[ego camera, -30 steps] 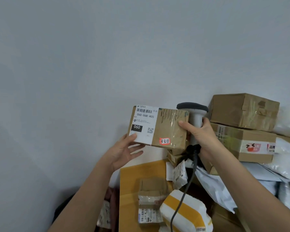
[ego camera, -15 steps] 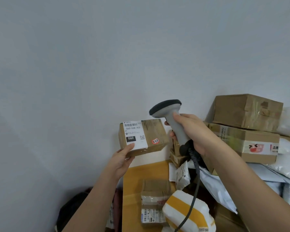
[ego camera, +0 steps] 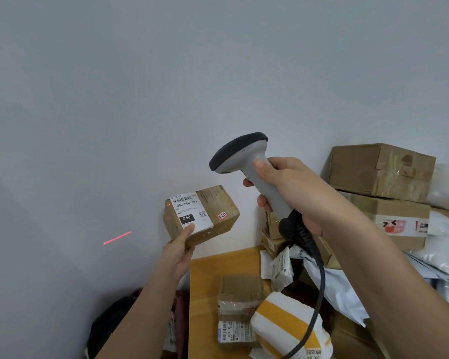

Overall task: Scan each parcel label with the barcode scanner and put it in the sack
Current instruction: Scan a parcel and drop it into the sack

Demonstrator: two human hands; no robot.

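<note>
Head view. My left hand point(ego camera: 178, 251) holds the parcel point(ego camera: 201, 216) up in front of the wall point(ego camera: 140, 86), above the near-left corner of the table point(ego camera: 205, 294). Grip: thumb pressed on the lower edge of the white label point(ego camera: 189, 212), fingers curled under the box and out of sight. Label faces me; it reads 060-06B-A05, with a black 060 block and a small QR code. A red-edged sticker point(ego camera: 222, 216) sits on the brown face to the right of the label.

My right hand point(ego camera: 296, 195) is wrapped around the grey handle of the barcode scanner point(ego camera: 246, 161), thumb lying along the top of the neck. The black head tilts down and left toward the parcel, apart from it. The dark cable point(ego camera: 319, 281) drops from the handle base past the table's parcels.

A red scan line point(ego camera: 117, 237) lies on the wall to the left of the parcel, with faint red marks on the box's left side face. It does not cross the barcode.

On the table: a yellow-and-white striped packet point(ego camera: 290, 325), a small taped box point(ego camera: 241, 294), and stacked cartons point(ego camera: 379, 172) at right with white mailers beside them. I cannot identify the sack.
</note>
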